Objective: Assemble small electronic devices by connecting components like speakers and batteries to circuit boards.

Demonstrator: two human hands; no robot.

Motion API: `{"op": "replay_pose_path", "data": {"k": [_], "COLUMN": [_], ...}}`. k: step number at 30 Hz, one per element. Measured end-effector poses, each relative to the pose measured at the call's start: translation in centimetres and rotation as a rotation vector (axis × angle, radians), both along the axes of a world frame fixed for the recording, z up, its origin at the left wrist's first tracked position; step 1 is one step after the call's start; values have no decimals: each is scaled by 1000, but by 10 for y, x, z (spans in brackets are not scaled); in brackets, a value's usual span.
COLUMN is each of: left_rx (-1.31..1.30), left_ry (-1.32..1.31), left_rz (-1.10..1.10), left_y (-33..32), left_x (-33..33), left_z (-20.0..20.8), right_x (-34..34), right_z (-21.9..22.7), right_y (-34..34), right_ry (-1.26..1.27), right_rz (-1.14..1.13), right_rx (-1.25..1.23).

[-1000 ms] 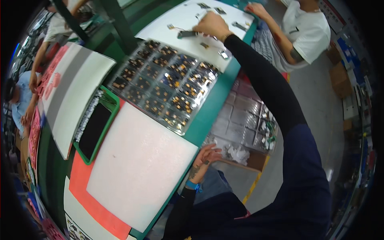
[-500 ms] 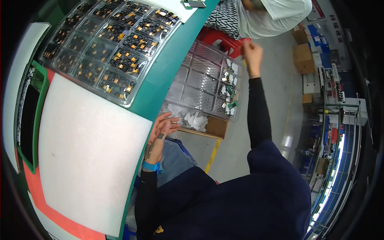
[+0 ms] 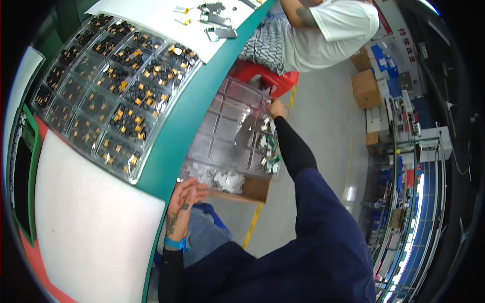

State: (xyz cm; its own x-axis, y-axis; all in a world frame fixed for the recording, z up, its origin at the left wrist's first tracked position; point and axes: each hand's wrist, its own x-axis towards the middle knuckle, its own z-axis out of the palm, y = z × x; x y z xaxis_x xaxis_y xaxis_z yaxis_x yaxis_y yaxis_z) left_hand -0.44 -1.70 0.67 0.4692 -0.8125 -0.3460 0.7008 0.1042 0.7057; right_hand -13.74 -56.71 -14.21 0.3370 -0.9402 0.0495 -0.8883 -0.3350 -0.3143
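My right hand (image 3: 275, 108) reaches to the far right corner of a clear plastic compartment tray (image 3: 206, 135). Its fingers are closed together at the tray's rim, and what they hold, if anything, is hidden. Just below that hand, small green and white electronic parts (image 3: 272, 146) lie in the tray's right-hand column. My left hand (image 3: 186, 198), with a blue band at the wrist, rests beside the green table edge near the tray's near end. Its fingers stretch out, partly overlapping, and nothing shows in them.
A cardboard box (image 3: 256, 189) with white scraps sits under the tray. On the green table (image 3: 169, 134) are a compartment tray of black and orange parts (image 3: 124, 118) and a white foam sheet (image 3: 96, 217). A red stool (image 3: 283, 83) with a seated person (image 3: 323, 38) is beyond.
My right hand has come down and leftward from the air onto the tray's far corner. The left hand keeps its pose. The view has shifted, showing more of the far table.
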Motion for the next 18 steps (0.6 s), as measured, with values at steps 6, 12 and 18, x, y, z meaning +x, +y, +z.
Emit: {"op": "replay_pose_path", "data": {"k": [6,12,18], "left_rx": [76,108,97], "left_ry": [-27,-22,-20], "left_rz": [-31,-21,-12], "left_y": [-1,-9,-3], "left_x": [4,2,1], "left_z": [8,11,7], "right_x": [4,-9,-18], "right_z": [-34,-2,38], "right_y": [-43,-44,-8], "right_ry": [218,290,-242], "right_rz": [78,67,-104], "right_rx": [-24,191,96]}}
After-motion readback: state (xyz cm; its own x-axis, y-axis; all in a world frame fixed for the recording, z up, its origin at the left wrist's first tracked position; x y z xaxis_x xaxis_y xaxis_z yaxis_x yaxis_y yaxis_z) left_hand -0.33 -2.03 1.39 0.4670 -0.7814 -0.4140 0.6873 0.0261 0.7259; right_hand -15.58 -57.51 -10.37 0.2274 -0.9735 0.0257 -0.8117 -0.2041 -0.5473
